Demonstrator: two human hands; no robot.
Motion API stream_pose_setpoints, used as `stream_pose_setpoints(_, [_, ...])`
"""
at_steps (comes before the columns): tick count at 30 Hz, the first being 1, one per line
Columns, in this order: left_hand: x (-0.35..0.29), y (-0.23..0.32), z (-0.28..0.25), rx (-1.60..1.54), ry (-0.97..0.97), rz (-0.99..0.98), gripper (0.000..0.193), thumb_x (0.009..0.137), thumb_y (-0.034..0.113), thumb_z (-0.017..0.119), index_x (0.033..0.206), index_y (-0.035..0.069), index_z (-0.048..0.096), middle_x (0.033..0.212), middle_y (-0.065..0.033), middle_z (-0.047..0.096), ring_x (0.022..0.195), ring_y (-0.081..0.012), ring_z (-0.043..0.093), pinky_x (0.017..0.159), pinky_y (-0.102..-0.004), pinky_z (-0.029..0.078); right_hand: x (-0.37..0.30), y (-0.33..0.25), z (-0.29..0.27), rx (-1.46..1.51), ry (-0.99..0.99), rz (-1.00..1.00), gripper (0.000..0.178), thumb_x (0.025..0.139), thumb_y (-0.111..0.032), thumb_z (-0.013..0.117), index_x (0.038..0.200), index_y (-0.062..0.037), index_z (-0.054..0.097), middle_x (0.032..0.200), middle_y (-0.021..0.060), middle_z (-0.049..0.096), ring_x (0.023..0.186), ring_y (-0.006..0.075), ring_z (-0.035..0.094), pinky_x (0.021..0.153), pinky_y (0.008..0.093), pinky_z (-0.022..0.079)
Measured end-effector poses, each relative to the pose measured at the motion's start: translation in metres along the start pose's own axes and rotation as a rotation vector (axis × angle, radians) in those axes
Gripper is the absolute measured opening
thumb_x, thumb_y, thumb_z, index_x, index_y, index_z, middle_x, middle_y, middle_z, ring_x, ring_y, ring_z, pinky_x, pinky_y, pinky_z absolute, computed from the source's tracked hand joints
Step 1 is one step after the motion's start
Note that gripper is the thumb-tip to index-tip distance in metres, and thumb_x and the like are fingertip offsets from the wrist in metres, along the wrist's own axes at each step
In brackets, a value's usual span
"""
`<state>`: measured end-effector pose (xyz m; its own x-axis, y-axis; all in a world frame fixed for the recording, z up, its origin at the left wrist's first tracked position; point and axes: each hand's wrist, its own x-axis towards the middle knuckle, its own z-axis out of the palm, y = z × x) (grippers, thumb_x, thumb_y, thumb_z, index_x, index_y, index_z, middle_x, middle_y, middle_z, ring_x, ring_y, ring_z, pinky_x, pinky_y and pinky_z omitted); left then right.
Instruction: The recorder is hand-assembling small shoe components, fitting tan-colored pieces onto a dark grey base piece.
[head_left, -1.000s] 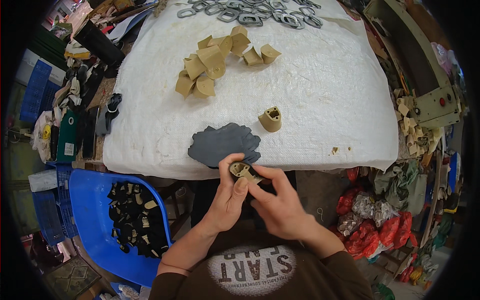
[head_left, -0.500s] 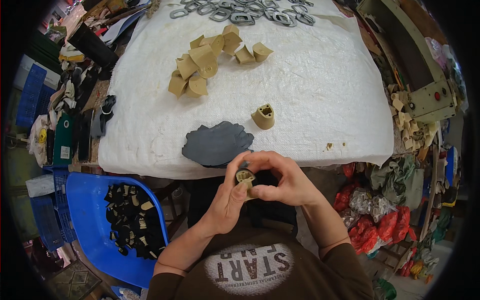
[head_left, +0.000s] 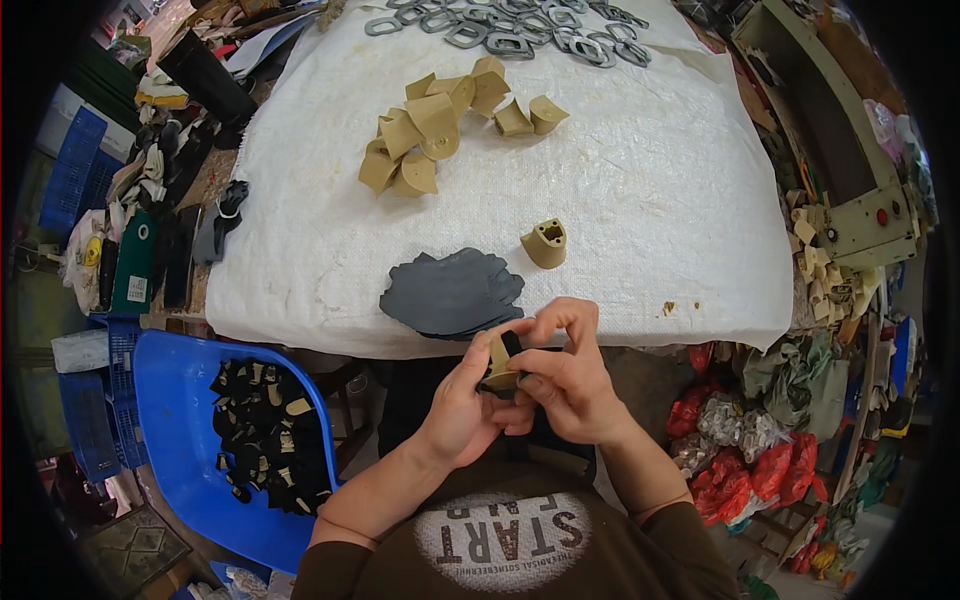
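Pinched between thumb and fingers of the left hand (head_left: 462,412), just off the near edge of a white-covered worktop (head_left: 650,220): a tan moulded piece (head_left: 499,362), with black material (head_left: 512,342) along its right side. Bent close against that same side, the fingers of the right hand (head_left: 578,395), partly hiding the piece; whether gripping or only pressing, impossible to tell.

Changed since half a second earlier: hollow end turned out of sight, smooth tan wall on show instead, and right-hand fingers drawn from an arch over the far rim to a tight cluster at the right. Unchanged: the layout on the worktop.

Just beyond the fingers, a stack of thin dark grey sheets (head_left: 450,290), ragged at the edges; to its right, a lone tan block (head_left: 546,246), holed end up. Farther right, small tan scraps (head_left: 669,308). Toward the back, a loose heap of curved tan pieces (head_left: 433,120); across the far end, a spread of grey rings (head_left: 530,33).

Below on the left, a blue tub (head_left: 165,430) holding black and tan pieces (head_left: 275,440). Above it, amid clutter, a green box (head_left: 136,262) and a blue crate (head_left: 75,165). On the right, a pale green machine housing (head_left: 870,230), tan offcuts (head_left: 815,260) beside it; lower down, red plastic bags (head_left: 722,490) near crumpled green-grey sheeting (head_left: 790,375).
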<state>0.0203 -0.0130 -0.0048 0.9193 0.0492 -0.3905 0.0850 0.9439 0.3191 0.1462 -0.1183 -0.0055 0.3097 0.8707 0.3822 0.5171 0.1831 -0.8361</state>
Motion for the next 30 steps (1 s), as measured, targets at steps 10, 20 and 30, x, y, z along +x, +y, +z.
stream_pose_setpoints(10, [0.000, 0.011, -0.014, 0.683, -0.095, 0.238, 0.061, 0.091, 0.056, 0.046, 0.117, 0.000, 0.048, 0.101, -0.0058, 0.056, 0.087, -0.0131, 0.054, 0.076, -0.0292, 0.046, 0.000, 0.011, -0.005, 0.625, -0.022, 0.263, 0.039, 0.071, -0.005, 0.068, 0.109, -0.0057, 0.058, 0.114, 0.0104, 0.045, 0.102, 0.0221, 0.044, 0.085, 0.0310, 0.039])
stream_pose_setpoints(20, [0.002, 0.004, -0.013, 0.551, -0.118, 0.377, 0.042, 0.093, 0.026, 0.046, 0.124, -0.002, 0.041, 0.114, -0.0100, 0.051, 0.105, -0.0144, 0.051, 0.091, -0.0279, 0.041, 0.006, 0.001, -0.003, 0.091, -0.147, 0.052, 0.050, 0.080, -0.021, 0.070, 0.124, -0.0038, 0.053, 0.133, 0.0133, 0.037, 0.117, 0.0243, 0.042, 0.100, 0.0366, 0.035])
stream_pose_setpoints(30, [0.005, -0.018, -0.014, 0.735, 0.176, 0.584, 0.033, 0.085, 0.022, 0.045, 0.111, 0.003, 0.043, 0.095, -0.0061, 0.050, 0.078, -0.0104, 0.054, 0.064, -0.0237, 0.048, -0.004, 0.005, 0.026, 0.578, -0.012, 0.141, 0.033, 0.092, -0.013, 0.047, 0.124, -0.0054, 0.053, 0.130, 0.0138, 0.039, 0.113, 0.0220, 0.045, 0.095, 0.0322, 0.039])
